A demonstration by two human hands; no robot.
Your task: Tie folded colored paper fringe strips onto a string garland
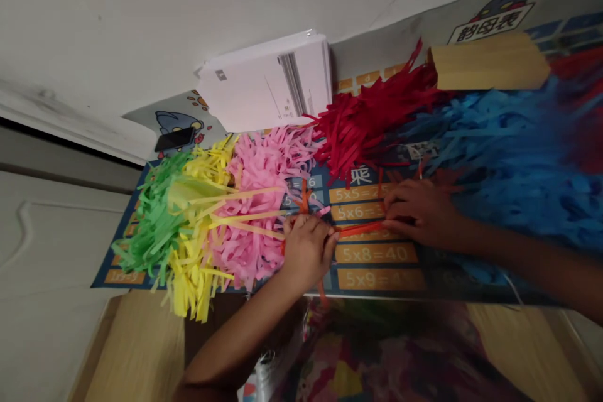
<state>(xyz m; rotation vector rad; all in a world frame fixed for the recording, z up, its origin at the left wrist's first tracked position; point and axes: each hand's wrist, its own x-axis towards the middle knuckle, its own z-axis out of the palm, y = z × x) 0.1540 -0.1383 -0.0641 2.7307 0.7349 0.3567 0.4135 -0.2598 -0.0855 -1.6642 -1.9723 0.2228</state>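
Note:
A thin orange-red paper strip [360, 229], slightly twisted, stretches across the printed times-table mat [377, 254]. My left hand [306, 250] is closed over its left end, and loose orange ends stick out above and below the fingers. At the other end my right hand [421, 212] pinches the strip between thumb and fingers; the fingertips are partly blurred. Just left of my left hand lies a pink fringed paper tassel [257, 201], with pale yellow strips [254, 217] reaching over it. Blue fringed paper [513, 163] spreads beside and beyond my right hand.
Green fringe [162, 213] and yellow fringe [191, 276] lie at the left. Red fringe [377, 116] sits at the back, near a yellow folded paper piece [490, 63]. A white package with a barcode [268, 85] leans on the wall. A black phone-like object [175, 139] lies back left.

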